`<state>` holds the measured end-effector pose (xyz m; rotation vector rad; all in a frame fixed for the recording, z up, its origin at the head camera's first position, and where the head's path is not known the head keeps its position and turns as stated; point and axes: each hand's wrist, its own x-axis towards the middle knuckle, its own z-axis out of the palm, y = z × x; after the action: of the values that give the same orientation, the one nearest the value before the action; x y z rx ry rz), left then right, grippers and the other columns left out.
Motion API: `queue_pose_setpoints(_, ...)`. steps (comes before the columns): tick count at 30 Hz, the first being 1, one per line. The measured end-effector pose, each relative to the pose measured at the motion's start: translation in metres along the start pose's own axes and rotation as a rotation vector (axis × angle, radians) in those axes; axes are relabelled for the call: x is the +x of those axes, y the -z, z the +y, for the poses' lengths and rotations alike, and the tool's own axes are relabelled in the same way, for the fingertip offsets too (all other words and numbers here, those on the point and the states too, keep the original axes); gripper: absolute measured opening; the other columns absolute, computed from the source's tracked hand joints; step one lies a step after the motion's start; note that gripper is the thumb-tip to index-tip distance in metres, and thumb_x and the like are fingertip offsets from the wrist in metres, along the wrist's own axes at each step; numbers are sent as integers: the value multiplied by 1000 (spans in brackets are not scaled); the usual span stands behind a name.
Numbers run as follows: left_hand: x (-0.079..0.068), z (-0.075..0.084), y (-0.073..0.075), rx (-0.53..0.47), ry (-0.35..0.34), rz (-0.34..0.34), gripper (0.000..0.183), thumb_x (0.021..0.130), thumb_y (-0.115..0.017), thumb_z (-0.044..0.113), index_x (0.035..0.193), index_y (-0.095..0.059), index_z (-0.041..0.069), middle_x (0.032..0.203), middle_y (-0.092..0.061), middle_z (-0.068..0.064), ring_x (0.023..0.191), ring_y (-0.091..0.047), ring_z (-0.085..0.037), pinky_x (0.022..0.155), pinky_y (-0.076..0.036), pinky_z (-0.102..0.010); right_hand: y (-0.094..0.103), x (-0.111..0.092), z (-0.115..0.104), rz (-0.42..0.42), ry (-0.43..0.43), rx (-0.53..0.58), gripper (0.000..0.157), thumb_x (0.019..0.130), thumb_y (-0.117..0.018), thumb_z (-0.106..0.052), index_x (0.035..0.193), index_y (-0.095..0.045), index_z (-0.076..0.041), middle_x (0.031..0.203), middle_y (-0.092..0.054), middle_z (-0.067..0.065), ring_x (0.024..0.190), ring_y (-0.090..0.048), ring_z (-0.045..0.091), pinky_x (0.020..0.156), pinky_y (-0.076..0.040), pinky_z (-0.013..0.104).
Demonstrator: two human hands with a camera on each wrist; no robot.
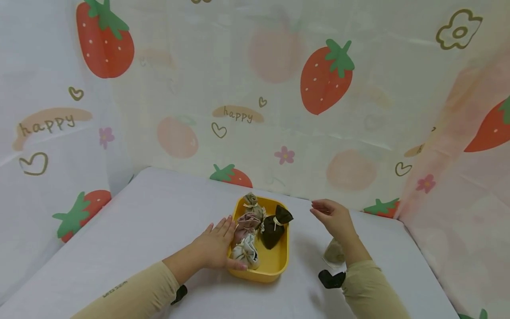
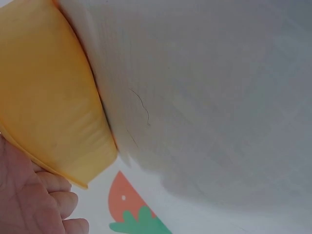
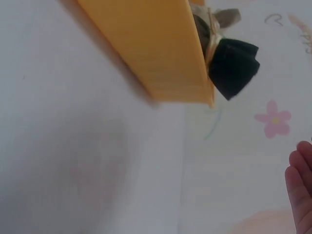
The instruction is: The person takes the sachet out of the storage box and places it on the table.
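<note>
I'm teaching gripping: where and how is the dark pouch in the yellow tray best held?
Probably pinch the tied neck from above, on the side of the right hand: the dark pouch narrows there, its flared top stands above the rim of the yellow tray, and other pouches crowd its left.

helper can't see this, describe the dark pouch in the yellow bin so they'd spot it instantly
On the white table stands a yellow bin. In the head view, the dark pouch sits toward its right side, its neck tied with a pale cord. The other pouches in the bin are lighter.
</note>
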<state>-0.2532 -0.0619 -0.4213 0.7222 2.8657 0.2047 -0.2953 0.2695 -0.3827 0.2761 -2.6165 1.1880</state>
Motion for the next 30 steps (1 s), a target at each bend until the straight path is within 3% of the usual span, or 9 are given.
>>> queue_pose_setpoints(14,4,-3,-4,9,-6,-4,124,61,-39,88,146,-13,2,152,-4,-15,139,-5,-29,109,-12,-52,-35,10,-2,-81,13,-46,25,83,-68,-19,103,-67,-6,96,-68,10,86,-64,23,72,-53,35)
queue_pose_setpoints(24,3,-1,-1,-4,-3,2,124,61,-39,88,146,-15,1,152,-6,-15,139,-6,-29,109,-13,-52,-46,14,-1,-178,-109,-60,36,83,-68,-28,112,-65,-7,102,-67,7,94,-63,22,78,-51,36)
queue_pose_setpoints(30,1,-1,0,-2,-2,-5,123,61,-39,88,146,-15,1,152,-6,-15,139,-6,-29,109,-13,-51,-51,13,0,-213,-138,-74,43,83,-67,-33,114,-64,-5,105,-67,9,97,-62,24,80,-50,38)
